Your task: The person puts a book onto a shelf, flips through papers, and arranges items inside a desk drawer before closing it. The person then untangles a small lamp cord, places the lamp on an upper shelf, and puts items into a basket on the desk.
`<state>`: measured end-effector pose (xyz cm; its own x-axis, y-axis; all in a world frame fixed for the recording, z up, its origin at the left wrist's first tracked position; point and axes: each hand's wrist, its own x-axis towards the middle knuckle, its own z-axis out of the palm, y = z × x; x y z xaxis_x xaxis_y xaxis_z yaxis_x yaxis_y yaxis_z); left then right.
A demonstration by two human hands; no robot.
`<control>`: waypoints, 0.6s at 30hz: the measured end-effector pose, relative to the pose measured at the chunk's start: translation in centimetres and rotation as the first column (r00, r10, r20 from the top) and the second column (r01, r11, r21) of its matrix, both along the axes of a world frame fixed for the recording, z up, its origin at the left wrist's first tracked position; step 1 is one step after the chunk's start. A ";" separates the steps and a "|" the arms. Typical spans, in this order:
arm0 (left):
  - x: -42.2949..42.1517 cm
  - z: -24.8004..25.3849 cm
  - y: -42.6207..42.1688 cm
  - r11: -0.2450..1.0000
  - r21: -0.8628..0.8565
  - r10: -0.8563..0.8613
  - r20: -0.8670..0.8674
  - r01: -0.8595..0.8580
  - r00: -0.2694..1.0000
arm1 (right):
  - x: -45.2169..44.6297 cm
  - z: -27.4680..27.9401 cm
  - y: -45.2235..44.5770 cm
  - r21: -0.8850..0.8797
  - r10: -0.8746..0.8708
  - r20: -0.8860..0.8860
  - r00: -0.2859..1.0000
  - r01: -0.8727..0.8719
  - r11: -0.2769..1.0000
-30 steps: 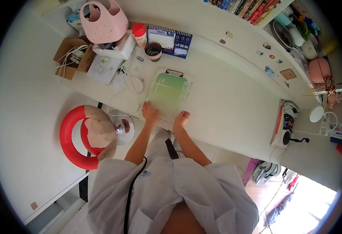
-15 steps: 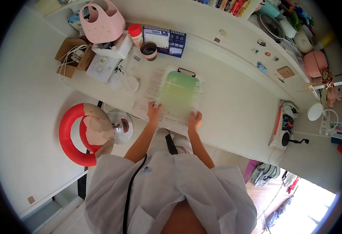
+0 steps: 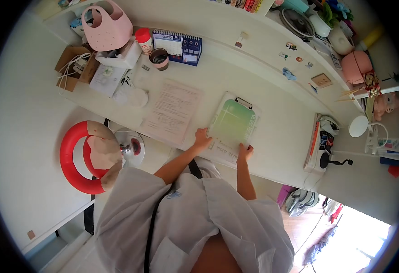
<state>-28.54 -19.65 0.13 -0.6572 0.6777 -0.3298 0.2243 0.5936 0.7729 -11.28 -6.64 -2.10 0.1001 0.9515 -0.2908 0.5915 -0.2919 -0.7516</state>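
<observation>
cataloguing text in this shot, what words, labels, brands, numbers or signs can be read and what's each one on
"THE SU", on the lower part of the clipboard; the letters after it are unclear.
Too blurred or small to read: the clipboard's other lettering, and the print on the paper sheet, desk calendar, red-capped container and book spines.
No brand, number or sign is legible.

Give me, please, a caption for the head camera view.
Left hand and right hand hold a green clipboard beside a printed sheet on a white desk.
</observation>
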 end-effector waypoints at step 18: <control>-25.5 -3.5 -11.2 0.912 -0.387 0.150 -0.003 -0.139 0.989 | -19.8 3.3 -13.0 -0.320 0.247 -0.645 0.723 -0.550 0.772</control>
<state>-54.03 -30.89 -3.37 -0.7260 0.3931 -0.5642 0.0963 0.8705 0.4826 -31.06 -19.65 1.16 -0.5727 0.5885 -0.5706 0.2732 -0.5193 -0.8098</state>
